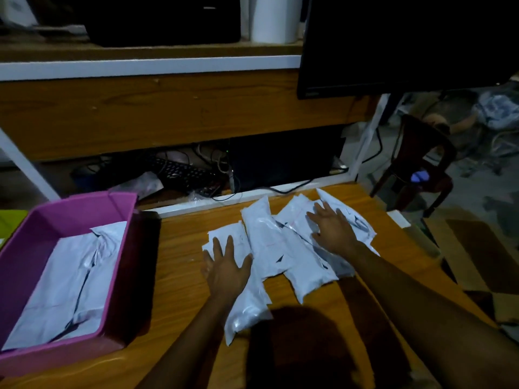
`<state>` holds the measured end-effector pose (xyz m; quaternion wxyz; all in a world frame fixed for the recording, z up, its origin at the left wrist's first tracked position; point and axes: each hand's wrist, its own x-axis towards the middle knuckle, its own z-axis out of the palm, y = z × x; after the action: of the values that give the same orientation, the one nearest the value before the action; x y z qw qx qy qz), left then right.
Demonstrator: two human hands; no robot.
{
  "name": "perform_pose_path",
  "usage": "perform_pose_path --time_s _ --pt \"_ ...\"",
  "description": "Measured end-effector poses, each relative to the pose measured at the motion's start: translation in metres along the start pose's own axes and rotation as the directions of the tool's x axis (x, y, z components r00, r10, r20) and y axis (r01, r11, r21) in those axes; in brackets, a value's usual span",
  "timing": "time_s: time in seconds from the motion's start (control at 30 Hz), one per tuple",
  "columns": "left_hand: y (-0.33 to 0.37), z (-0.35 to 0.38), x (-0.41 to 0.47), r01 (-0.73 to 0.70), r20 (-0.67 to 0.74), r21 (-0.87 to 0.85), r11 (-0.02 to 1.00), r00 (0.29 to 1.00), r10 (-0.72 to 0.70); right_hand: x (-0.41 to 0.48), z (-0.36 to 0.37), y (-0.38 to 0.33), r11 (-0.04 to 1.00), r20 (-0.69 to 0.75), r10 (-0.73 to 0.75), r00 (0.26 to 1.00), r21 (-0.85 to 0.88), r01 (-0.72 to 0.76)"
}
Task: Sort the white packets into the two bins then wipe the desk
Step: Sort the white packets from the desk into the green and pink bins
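Several white packets (269,242) lie overlapping in a loose pile on the wooden desk (179,262), right of centre. My left hand (227,268) rests flat with fingers spread on the packet at the pile's left side. My right hand (334,228) lies flat, fingers apart, on the packets at the pile's far right. Neither hand grips anything. A pink bin (118,248) stands at the left of the desk with white packets (70,279) lying inside it. A green bin's edge (9,223) shows at the far left, mostly out of frame.
A dark monitor (407,43) hangs over the desk's far right. Behind the desk, a lower shelf holds a keyboard (179,172), cables and a black box (283,161). A dark red plastic chair (418,164) stands on the floor to the right.
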<state>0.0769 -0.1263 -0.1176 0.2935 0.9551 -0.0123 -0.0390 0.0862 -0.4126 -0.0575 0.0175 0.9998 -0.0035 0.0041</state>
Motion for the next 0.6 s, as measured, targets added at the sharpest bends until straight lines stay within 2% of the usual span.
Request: perform_pose_path --time_s 0.07,0.13,0.23,0.37,0.6 --pt "-0.002 0.003 0.0 0.019 -0.022 0.011 1.0 1.0 -0.019 0.009 0.007 0.015 0.995 0.045 -0.09 0.995 -0.045 0.092" --pt "-0.004 0.004 0.002 -0.017 -0.033 0.017 1.0 0.999 0.018 0.013 0.023 0.026 0.989 0.076 -0.143 0.987 -0.013 0.145" --pt "-0.01 0.007 0.004 -0.09 -0.05 -0.013 0.996 0.995 0.089 0.016 0.043 0.027 0.982 -0.013 -0.189 0.982 0.017 0.189" --pt "-0.014 0.007 0.0 -0.133 -0.098 -0.104 0.986 0.988 0.122 0.024 0.053 0.023 0.987 -0.07 -0.162 0.984 0.014 0.163" --pt "0.001 -0.033 0.009 -0.277 -0.263 -0.16 0.948 0.937 0.229 0.039 0.032 0.019 0.976 -0.239 -0.1 0.966 0.166 0.142"
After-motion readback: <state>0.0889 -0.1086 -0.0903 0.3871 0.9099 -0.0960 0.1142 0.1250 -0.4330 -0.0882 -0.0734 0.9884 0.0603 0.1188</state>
